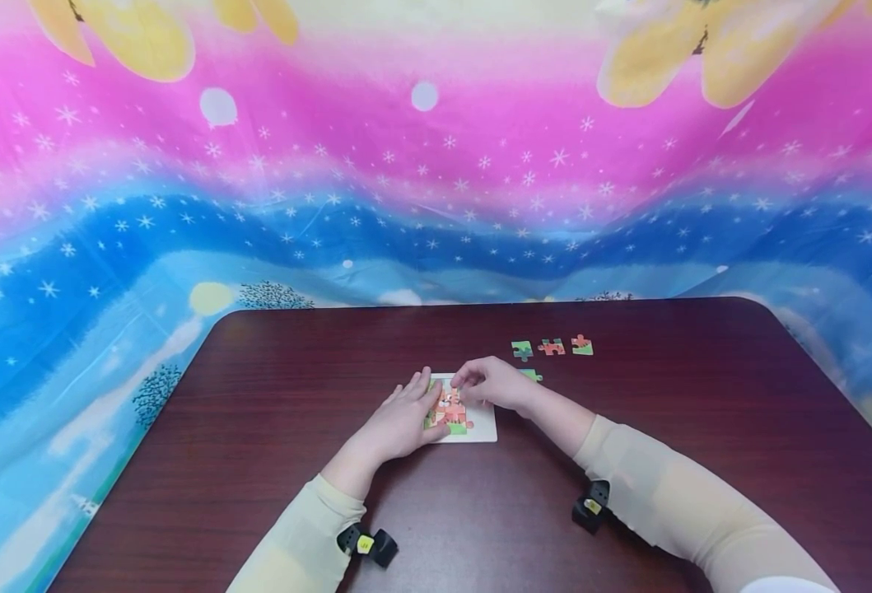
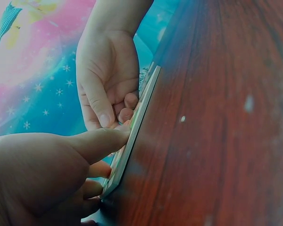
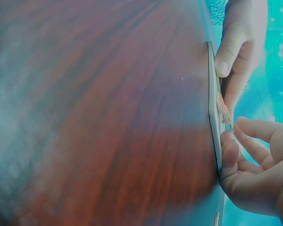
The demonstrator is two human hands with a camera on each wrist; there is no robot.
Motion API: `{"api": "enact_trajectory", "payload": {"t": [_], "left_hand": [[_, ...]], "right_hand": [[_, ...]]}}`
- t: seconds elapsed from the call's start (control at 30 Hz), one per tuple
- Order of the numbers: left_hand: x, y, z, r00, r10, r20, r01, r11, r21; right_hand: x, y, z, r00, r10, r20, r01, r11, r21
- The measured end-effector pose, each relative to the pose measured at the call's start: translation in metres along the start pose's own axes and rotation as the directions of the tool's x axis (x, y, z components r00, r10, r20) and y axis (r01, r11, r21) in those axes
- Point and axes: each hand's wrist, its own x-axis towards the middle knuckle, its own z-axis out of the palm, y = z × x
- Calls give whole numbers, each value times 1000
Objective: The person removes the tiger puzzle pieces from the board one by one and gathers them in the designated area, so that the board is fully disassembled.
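A white puzzle tray (image 1: pixel 485 428) lies flat on the table, with joined jigsaw pieces (image 1: pixel 452 418) in orange and green on its left part. My left hand (image 1: pixel 403 416) rests over the tray's left side, fingers spread and thumb pressing on the lower pieces. From the right, my right hand (image 1: pixel 500 384) reaches over the tray's top. Its thumb and forefinger pinch a small puzzle piece (image 3: pixel 229 125), which is tilted at the joined pieces' edge and mostly hidden by the fingers. The left wrist view shows the tray edge-on beneath both hands.
Beyond the right hand lie a green loose piece (image 1: pixel 522 351), an orange piece (image 1: pixel 552 347) and an orange-green piece (image 1: pixel 582 345) in a row. Another green piece (image 1: pixel 530 375) is partly hidden behind that hand. A colourful cloth (image 1: pixel 436 181) hangs behind the dark wooden table (image 1: pixel 258 387).
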Motion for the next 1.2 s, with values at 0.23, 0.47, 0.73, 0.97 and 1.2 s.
{"api": "enact_trajectory", "payload": {"t": [0.23,0.47,0.73,0.97,1.2], "left_hand": [[-1,1,0,1000,-1,4,1,1000,-10],[-1,0,0,1000,-2,11,2,1000,-10],[-1,0,-1,1000,-4,16,5,1000,-22],[-1,0,-2,1000,-5,20,6,1000,-20],[0,1,-3,1000,-8,11,8,1000,-18]], "right_hand": [[2,2,2,1000,-18,-8,18,1000,8],[3,1,7,999,-9,-39,8,1000,-22],[2,2,7,999,-31,-44,31,999,13],[-1,-1,6,998,-47,-28,48,999,23],[0,-1,5,999,-39,-27,40,998,41]]}}
